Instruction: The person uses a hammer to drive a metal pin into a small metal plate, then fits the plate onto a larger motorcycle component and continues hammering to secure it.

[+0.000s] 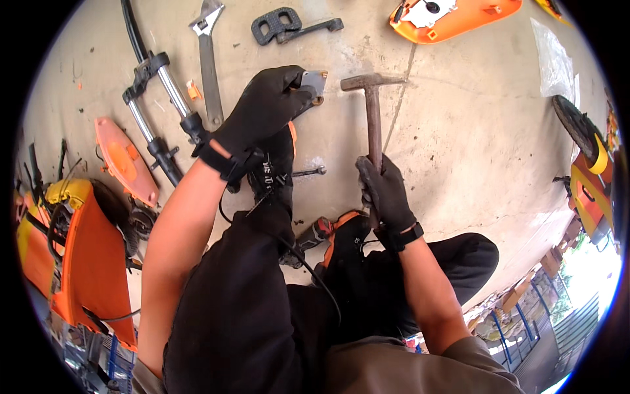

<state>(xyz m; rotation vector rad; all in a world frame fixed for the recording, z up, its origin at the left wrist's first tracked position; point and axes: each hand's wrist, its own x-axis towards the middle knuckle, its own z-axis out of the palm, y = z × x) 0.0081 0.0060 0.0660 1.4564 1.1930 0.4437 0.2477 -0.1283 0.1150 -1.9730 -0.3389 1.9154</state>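
Note:
In a black glove, my left hand (266, 102) pinches a small flat grey metal plate (314, 83) between thumb and fingers, just above the concrete floor. My right hand (386, 190), gloved too, is wrapped round the lower handle of a hammer (373, 118). The hammer's head points away from me, to the right of the plate and apart from it. Beyond my left hand lie an adjustable wrench (209, 72) and a pedal with its crank arm (289, 27).
To the left are a front fork (172, 92), an orange oval panel (125, 161) and a large orange body part (98, 256). An orange shell (446, 20) lies at the far side. Clear plastic (552, 59) and a wheel (577, 128) are at right. A power tool (314, 234) sits between my feet.

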